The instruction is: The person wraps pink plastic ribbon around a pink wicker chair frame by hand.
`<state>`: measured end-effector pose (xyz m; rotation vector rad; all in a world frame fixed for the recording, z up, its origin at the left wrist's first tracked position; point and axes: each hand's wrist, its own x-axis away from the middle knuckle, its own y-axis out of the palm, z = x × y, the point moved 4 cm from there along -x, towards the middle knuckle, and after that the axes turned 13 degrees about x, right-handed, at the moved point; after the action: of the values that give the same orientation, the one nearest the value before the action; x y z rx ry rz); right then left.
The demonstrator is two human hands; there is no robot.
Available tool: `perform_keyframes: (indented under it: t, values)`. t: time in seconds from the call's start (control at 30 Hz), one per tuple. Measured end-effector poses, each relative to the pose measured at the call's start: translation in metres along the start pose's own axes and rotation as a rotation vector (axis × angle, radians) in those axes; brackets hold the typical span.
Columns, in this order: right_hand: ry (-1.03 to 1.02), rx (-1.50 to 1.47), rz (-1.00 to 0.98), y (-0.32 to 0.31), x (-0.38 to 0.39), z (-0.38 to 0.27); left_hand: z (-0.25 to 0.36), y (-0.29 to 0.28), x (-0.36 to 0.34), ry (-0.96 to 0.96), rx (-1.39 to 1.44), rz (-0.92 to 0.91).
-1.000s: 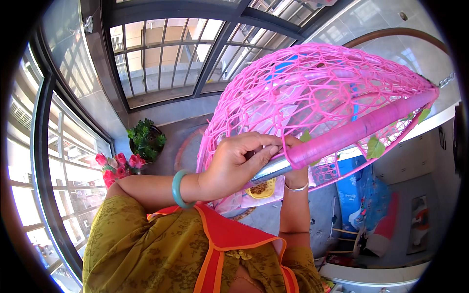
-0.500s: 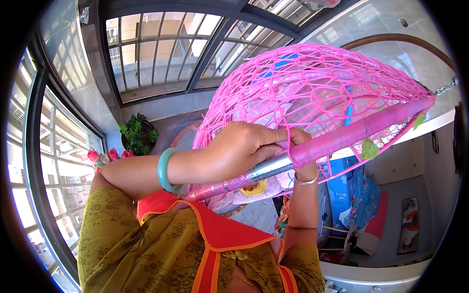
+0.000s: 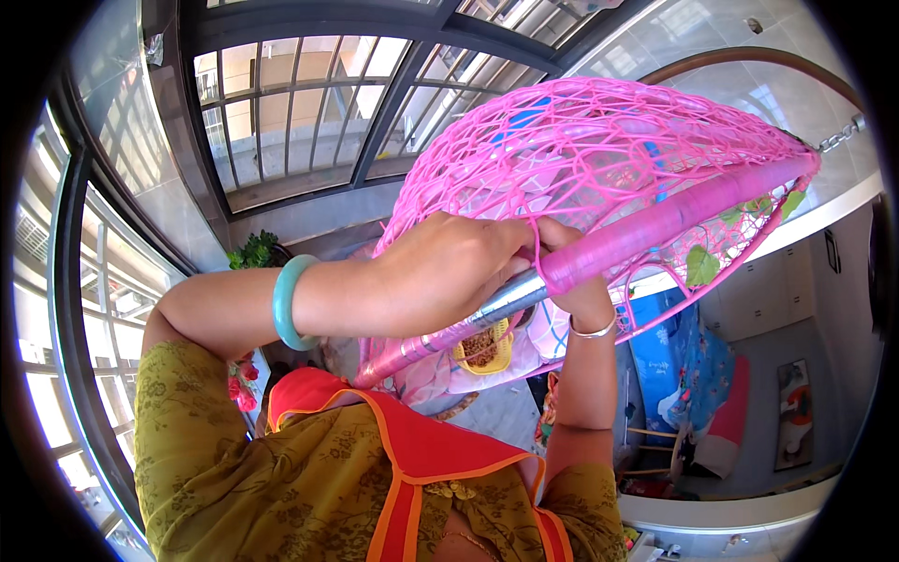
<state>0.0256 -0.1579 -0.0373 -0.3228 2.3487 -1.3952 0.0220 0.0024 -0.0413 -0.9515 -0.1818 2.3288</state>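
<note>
A hanging chair's metal tube (image 3: 513, 302) slants up to the right, wrapped in pink (image 3: 688, 204) at both ends with a silver stretch showing between. My left hand (image 3: 440, 270), a green bangle on its wrist, is closed over this bare stretch, fingers pinching a pink strand (image 3: 537, 245) at the edge of the wrapping. From below, my right hand (image 3: 582, 298) reaches behind the tube and closes around it; its fingers meet the left ones above. Most right fingertips are hidden. Pink netting (image 3: 571, 140) bulges up beyond both hands.
Under the tube, a yellow basket (image 3: 506, 348) with small brown pieces stands beside a pale patterned cushion (image 3: 543, 332). Green leaves (image 3: 700, 266) hang by the chair's rim. A chain (image 3: 841, 134) meets its tip. Barred windows (image 3: 290, 112) and a potted plant (image 3: 255, 251) lie beyond.
Both hands, still together at the wrapping's edge, have shifted slightly left and up in view with the chair. More of the yellow basket shows below the tube.
</note>
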Motion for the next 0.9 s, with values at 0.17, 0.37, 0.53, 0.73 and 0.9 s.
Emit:
perform_keyframes:
  t: [0.17, 0.37, 0.53, 0.73, 0.9]
  values:
    - [-0.060, -0.109, 0.077, 0.001, 0.004, 0.000, 0.009, -0.006, -0.011, 0.060, -0.041, -0.128]
    - [-0.060, -0.206, 0.141, -0.010, 0.003, -0.008, 0.031, -0.016, -0.034, 0.094, -0.332, -0.359]
    - [-0.130, 0.506, 0.299, -0.042, 0.046, -0.064, 0.047, -0.012, -0.039, 0.291, -0.789, -0.562]
    - [-0.563, 0.981, 0.581, -0.078, 0.044, -0.107, 0.049, -0.016, -0.054, 0.223, -0.761, -0.612]
    - [-0.590, 0.981, 0.315, -0.096, 0.017, -0.099, 0.047, -0.033, -0.057, 0.085, -0.573, -0.612]
